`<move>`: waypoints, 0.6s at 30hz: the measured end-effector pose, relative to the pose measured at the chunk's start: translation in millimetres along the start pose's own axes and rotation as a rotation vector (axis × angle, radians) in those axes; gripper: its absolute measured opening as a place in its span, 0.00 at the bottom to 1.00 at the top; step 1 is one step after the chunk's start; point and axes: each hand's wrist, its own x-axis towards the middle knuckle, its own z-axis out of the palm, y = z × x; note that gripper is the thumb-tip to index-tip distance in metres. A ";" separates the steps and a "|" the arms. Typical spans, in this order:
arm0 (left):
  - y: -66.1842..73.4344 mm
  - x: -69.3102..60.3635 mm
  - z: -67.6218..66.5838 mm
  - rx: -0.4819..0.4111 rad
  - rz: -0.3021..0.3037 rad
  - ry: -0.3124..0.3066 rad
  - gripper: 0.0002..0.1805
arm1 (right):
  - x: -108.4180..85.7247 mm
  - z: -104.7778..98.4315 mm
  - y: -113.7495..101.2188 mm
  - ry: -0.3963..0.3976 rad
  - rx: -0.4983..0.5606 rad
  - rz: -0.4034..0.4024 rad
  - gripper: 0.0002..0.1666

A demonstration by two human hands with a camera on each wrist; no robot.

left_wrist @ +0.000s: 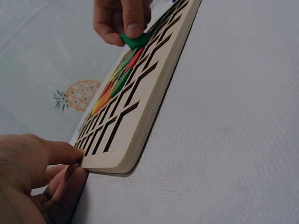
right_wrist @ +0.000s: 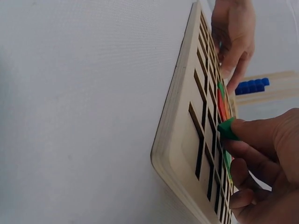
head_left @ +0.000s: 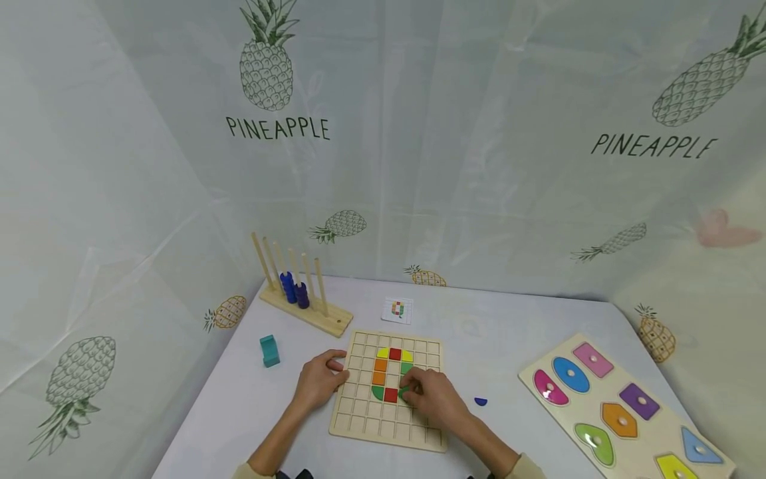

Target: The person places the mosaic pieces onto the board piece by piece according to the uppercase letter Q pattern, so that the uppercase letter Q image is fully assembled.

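A wooden grid board [head_left: 371, 429] lies on the table, with red, yellow, orange and green pieces set in its cells as a ring. My left hand [head_left: 320, 380] holds the board's left edge between thumb and fingers, also seen in the left wrist view. Over the ring's lower right corner, my right hand [head_left: 435, 397] pinches a green piece [right_wrist: 227, 129] between thumb and fingertips. In the right wrist view that piece is tilted at the board's surface; whether it touches its cell I cannot tell. A small dark blue half-round piece [head_left: 481, 402] lies right of the board.
Behind the board lies a card [head_left: 397, 311] picturing a coloured pattern. A wooden peg stand [head_left: 329, 324] with blue and purple beads stands at the back left, a teal block [head_left: 270, 351] before it. On the right lies a knobbed shape puzzle [head_left: 568, 412]. Pineapple-printed curtains [head_left: 449, 199] enclose the table.
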 end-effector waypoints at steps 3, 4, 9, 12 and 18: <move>0.1 -0.4 -0.1 -0.001 0.004 0.004 0.22 | 0.0 0.2 0.7 0.012 0.000 0.008 0.07; 0.4 -0.4 -0.1 -0.003 0.004 0.006 0.22 | 0.0 0.0 0.8 0.016 0.000 0.009 0.07; 0.7 -0.9 0.4 0.000 -0.006 0.002 0.22 | -1.4 -1.4 1.7 0.017 0.047 0.025 0.06; 0.6 -1.3 0.2 -0.002 -0.004 -0.003 0.22 | -2.8 -2.6 2.0 0.012 0.079 0.049 0.05; -0.4 -0.8 0.1 -0.006 0.001 -0.001 0.22 | -4.4 -4.6 1.4 0.010 0.068 0.086 0.05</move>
